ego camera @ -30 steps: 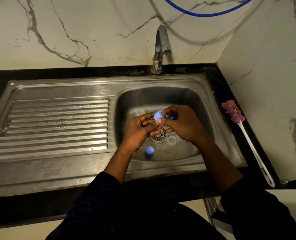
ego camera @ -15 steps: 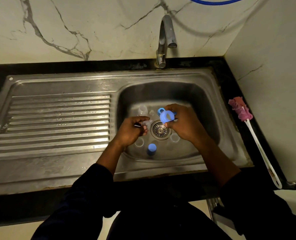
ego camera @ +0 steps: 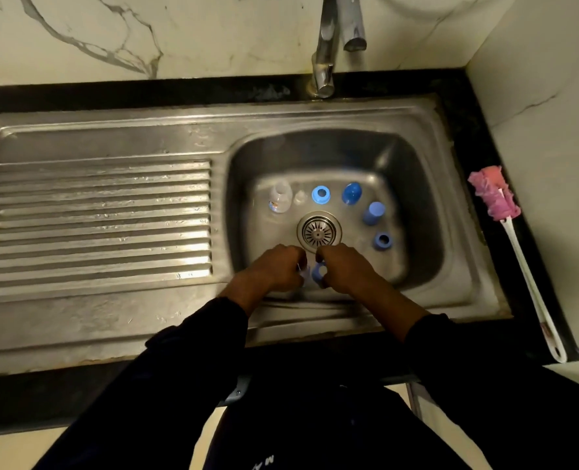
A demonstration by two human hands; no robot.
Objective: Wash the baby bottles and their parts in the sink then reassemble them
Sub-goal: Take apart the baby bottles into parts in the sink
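We have drawn nearer: left hand (ego camera: pixel 273 270) pinches a clear piece (ego camera: pixel 302 275), right hand (ego camera: pixel 346 270) grips the blue ring (ego camera: pixel 317 272), now separated for washing.

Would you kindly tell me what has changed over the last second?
The hands parted, the left hand taking a clear part off the blue ring the right hand keeps, then both drew back from the drain to the near side of the basin. The brush and tap stayed put.
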